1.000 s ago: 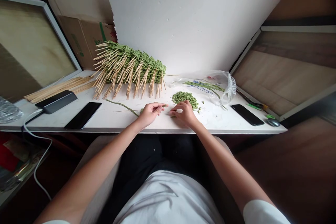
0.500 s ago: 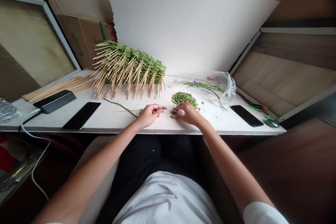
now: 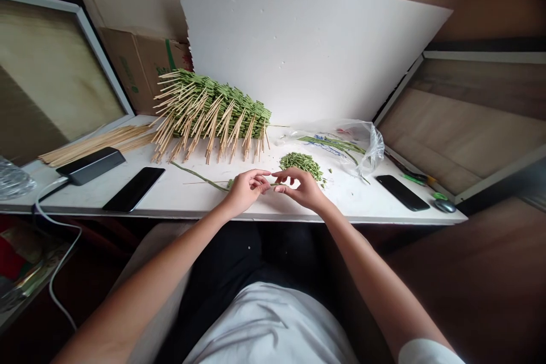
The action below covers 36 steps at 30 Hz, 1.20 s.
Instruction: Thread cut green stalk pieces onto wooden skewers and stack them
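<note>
My left hand (image 3: 246, 191) is closed, its fingertips pinching a short green bean piece (image 3: 275, 184) above the table's front edge. Curved in from the other side, my right hand (image 3: 303, 187) has its thumb and fingers at the same piece. Both index fingertips nearly meet. Behind the right hand lies a heap of cut bean pieces (image 3: 301, 162). A long green bean (image 3: 199, 175) stretches left from beside my left hand, with a thin stick (image 3: 197, 183) near it. Farther back, a large stack of skewered bean pieces (image 3: 226, 99) has its bare bamboo ends pointing towards me.
Loose bamboo skewers (image 3: 94, 143) lie at the left, behind a black box (image 3: 91, 165) with a white cable and a phone (image 3: 134, 189). At right are a clear plastic bag (image 3: 373, 142) with long beans, another phone (image 3: 402, 192) and a mouse (image 3: 444, 205). A white board (image 3: 298, 40) stands behind.
My right hand has moved left from the small pieces on the table to meet my left hand. The left hand has shifted only slightly, with its fingers curled more.
</note>
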### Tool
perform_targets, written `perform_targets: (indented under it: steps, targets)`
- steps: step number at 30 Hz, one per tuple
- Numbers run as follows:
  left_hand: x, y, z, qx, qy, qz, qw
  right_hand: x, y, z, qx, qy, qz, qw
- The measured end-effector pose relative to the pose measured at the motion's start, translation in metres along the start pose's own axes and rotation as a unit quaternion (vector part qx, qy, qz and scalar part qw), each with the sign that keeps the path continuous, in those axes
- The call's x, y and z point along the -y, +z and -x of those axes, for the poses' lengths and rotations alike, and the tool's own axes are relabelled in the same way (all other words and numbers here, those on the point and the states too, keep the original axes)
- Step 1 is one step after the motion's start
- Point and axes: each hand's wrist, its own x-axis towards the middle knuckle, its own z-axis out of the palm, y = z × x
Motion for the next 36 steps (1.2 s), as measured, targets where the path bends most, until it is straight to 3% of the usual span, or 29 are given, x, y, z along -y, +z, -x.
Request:
perform_targets:
  steps: [4, 7, 11, 14, 17, 21, 24, 26, 29, 32, 36]
  targets:
    - [-0.004, -0.002, 0.001, 0.014, 0.018, -0.066, 0.998, 0.006, 0.006, -0.001, -0.038, -0.025, -0.006, 0.999]
    - [-0.007, -0.005, 0.001, 0.004, 0.069, -0.149, 0.986, 0.005, 0.006, -0.001, -0.057, -0.034, 0.016, 0.998]
    - [-0.012, -0.004, 0.003, -0.003, 0.118, -0.182, 0.976, 0.012, 0.009, -0.002, -0.058, -0.082, 0.04, 0.994]
    - [-0.017, -0.002, 0.004, 0.01, 0.127, -0.16, 0.979, 0.019, 0.015, -0.001, -0.093, -0.078, 0.023, 0.992]
    - [-0.019, 0.0, 0.005, 0.036, 0.135, -0.102, 0.985, 0.019, 0.024, 0.0, -0.12, -0.042, -0.063, 0.99]
    - [-0.017, 0.0, 0.004, 0.058, 0.132, -0.014, 0.989, 0.013, 0.033, 0.001, -0.082, 0.022, -0.229, 0.97]
    - [-0.014, -0.003, 0.002, 0.064, 0.111, 0.017, 0.992, 0.009, 0.03, 0.0, -0.084, 0.051, -0.257, 0.961]
    - [-0.012, -0.006, -0.001, 0.057, 0.091, 0.01, 0.994, 0.003, 0.023, -0.001, -0.105, 0.064, -0.196, 0.973]
    - [-0.009, -0.012, -0.003, 0.029, 0.075, -0.037, 0.996, -0.011, 0.013, 0.0, -0.136, 0.071, -0.013, 0.988]
    - [-0.006, -0.015, -0.003, 0.01, 0.08, -0.087, 0.993, -0.028, 0.012, 0.003, -0.108, 0.076, 0.126, 0.983]
    - [-0.003, -0.014, -0.002, 0.012, 0.088, -0.125, 0.988, -0.043, 0.02, 0.008, -0.055, 0.081, 0.202, 0.974]
